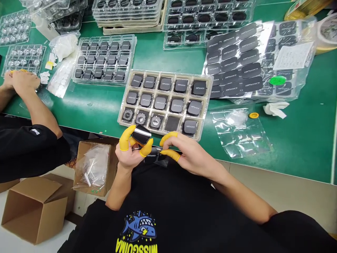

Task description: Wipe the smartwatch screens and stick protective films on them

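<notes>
My left hand [130, 151], with yellow finger covers, holds a glossy black watch face [141, 134] between thumb and fingers at the table's front edge. My right hand [181, 151], also in yellow covers, is pinched just to the right, by a dark labelled film [152, 155] that hangs below the watch face. Whether its fingertips grip that film is hard to make out. Beyond both hands lies a beige tray [206, 102] of square black pieces marked HiFuture. Three round-dial watch faces [156, 121] sit in its front row, beside a plain dark compartment [172, 124].
Clear trays [105, 59] of black pieces stand behind and left. Label sheets [231, 63] lie at the right, near a plastic bag [240, 133] and a yellow ring [254, 115]. Another person's hands [25, 80] work at far left. Open cardboard boxes [34, 211] are below the table.
</notes>
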The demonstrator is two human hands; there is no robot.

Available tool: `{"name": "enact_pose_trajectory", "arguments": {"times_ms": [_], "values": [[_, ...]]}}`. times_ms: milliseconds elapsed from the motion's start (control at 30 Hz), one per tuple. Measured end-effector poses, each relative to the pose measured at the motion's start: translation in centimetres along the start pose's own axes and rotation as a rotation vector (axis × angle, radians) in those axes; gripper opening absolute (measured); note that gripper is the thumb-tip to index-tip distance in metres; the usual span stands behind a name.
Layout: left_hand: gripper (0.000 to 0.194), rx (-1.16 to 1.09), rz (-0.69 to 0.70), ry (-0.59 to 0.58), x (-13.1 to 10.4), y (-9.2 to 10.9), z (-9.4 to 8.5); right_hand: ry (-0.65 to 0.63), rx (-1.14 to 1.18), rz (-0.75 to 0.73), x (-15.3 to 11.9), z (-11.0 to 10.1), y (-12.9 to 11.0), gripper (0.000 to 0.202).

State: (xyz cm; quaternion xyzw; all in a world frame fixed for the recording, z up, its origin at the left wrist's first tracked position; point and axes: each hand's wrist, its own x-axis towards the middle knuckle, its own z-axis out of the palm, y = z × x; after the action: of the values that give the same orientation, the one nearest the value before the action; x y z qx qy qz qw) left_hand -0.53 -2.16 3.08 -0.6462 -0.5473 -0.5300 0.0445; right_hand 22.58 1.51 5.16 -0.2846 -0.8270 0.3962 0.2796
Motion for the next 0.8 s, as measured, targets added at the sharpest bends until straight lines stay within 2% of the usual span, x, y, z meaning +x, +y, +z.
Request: {"name": "enact_pose_trajectory", "arguments": {"times_ms": [100, 200, 367, 467, 533, 633, 800], "values": [[0.053, -0.027, -0.066, -0.017, -0.5, -0.3, 0.0, 0.013, -0.002, -0.001, -0.2, 0.3, 0.3, 0.015], [0.05, -0.102, -0.118, -0.015, -1.2, -1.0, 0.0, 0.065, -0.047, -0.069, -0.4, 0.6, 0.5, 0.017], [0.063, -0.324, -0.4, 0.026, -2.3, -1.9, 0.6, 0.119, -0.087, -0.265, -0.8, 0.5, 0.2, 0.023], [0.065, -0.421, -0.476, 0.083, -2.4, -1.8, 1.0, 0.099, 0.013, -0.277, -1.3, -0.1, -0.6, 0.022], [0.061, -0.495, -0.433, 0.098, -2.2, -1.6, 1.1, 0.071, 0.108, -0.254, -1.5, -1.1, -1.1, 0.017], [0.062, -0.634, -0.332, 0.072, -1.6, -1.5, 0.9, -0.007, 0.235, -0.218, -1.0, -4.0, -1.6, 0.013], [0.075, -0.83, -0.281, -0.153, -1.1, -1.3, 0.1, -0.168, 0.253, -0.04, 2.4, -10.1, -2.7, 0.019]]}}
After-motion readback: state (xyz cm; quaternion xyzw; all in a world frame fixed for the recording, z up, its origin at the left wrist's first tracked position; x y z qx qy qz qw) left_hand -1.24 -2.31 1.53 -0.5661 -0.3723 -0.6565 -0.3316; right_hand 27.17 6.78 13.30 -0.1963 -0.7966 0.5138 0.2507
